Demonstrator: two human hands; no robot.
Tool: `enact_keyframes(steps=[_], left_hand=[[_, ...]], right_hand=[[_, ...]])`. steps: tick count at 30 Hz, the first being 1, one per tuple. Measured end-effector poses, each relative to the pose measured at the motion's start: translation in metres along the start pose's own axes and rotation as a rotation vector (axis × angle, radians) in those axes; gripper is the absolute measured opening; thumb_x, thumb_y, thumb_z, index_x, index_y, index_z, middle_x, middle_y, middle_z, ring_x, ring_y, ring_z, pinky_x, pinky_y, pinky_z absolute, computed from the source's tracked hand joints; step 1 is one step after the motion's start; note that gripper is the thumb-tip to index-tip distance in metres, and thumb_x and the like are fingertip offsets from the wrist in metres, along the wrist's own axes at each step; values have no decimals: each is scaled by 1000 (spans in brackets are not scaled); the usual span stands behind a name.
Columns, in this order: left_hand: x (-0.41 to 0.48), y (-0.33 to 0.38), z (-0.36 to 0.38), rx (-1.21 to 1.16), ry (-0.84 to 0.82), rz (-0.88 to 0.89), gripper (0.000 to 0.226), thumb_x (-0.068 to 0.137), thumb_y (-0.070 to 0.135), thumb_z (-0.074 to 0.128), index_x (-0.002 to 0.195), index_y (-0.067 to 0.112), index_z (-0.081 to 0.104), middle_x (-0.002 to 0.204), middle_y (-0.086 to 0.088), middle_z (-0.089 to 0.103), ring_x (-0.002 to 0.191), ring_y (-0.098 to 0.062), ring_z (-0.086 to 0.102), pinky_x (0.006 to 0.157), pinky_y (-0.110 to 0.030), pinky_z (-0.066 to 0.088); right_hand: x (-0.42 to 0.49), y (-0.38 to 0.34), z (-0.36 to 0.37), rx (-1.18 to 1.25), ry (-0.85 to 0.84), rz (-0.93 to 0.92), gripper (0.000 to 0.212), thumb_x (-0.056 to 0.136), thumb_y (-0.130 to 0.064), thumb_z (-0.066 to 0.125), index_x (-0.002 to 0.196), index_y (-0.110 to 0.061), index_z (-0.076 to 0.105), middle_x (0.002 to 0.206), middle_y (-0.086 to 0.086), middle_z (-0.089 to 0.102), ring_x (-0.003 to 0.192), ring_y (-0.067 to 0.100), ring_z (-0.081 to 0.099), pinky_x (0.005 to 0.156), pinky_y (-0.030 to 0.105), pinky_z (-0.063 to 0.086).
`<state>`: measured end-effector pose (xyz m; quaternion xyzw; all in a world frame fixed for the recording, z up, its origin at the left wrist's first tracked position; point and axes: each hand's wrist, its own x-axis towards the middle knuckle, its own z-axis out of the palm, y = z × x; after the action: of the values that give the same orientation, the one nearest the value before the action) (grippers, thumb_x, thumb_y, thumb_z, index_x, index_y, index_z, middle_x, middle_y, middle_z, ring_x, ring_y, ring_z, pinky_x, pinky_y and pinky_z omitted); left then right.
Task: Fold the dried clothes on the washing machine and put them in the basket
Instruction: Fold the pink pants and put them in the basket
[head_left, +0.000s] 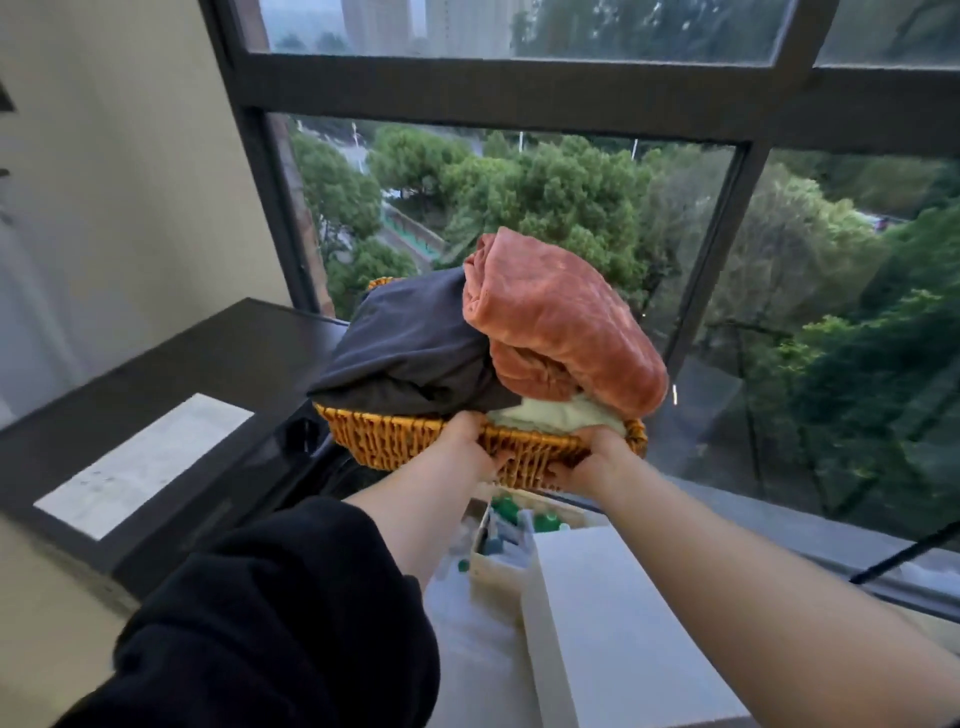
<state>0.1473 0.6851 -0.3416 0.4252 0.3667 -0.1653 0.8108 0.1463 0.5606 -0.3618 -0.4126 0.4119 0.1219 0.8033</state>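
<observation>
Fingers (500, 460) of the left hand (467, 441) and the right hand (592, 457) curl under the near wall of the wicker basket (387, 441) and grip it, with the thumbs over the rim. Heaped above the rim are a folded dark grey garment (410, 353) on the left, a rust-pink fleece (556, 322) on the right and a pale cloth (561, 415) beneath. The basket sits before the window (519, 93), at the right edge of the washing machine (182, 374), with a white box (613, 623) below.
</observation>
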Motion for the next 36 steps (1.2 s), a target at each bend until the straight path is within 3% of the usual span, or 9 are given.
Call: enact_keyframes(steps=[3,7,13,19,26,36], left_hand=[[-4,42,-21,-66,20,-17,47,92,19,58,134,8,39,141,-18,32,130,-40,34,101,-44,45],[-6,107,-52,-158,50,36,53,91,20,61,137,7,38,143,-19,29,130,-44,31,99,-45,47],[10,180,-104,-249,128,71,54,90,17,62,136,6,37,142,-21,28,131,-45,29,97,-46,48],[46,232,-163,-351,196,45,53,88,15,64,134,5,40,142,-21,28,131,-45,30,94,-44,50],[85,282,-212,-492,290,69,56,89,15,63,138,8,37,144,-21,25,133,-44,28,95,-46,49],[148,328,-218,-703,341,127,52,91,14,58,138,6,36,140,-19,31,130,-38,35,100,-43,46]], right_hand=[[-16,2,46,0,-19,-13,25,95,-9,48,120,-5,50,104,13,58,114,31,56,88,46,46],[-24,13,120,-43,-59,-23,34,95,-12,50,129,-5,47,125,14,55,118,32,53,98,45,43],[-10,41,215,-173,-117,13,41,94,-14,52,133,-6,43,131,15,49,125,32,45,104,43,41],[14,77,295,-345,-158,37,43,92,-17,55,132,-9,42,127,14,50,121,32,47,93,40,46],[45,105,372,-437,-237,79,51,92,-17,58,137,-9,37,138,18,41,127,38,41,94,40,49],[104,98,457,-684,-240,135,60,88,-17,64,138,-5,32,139,23,37,126,43,41,89,40,53]])
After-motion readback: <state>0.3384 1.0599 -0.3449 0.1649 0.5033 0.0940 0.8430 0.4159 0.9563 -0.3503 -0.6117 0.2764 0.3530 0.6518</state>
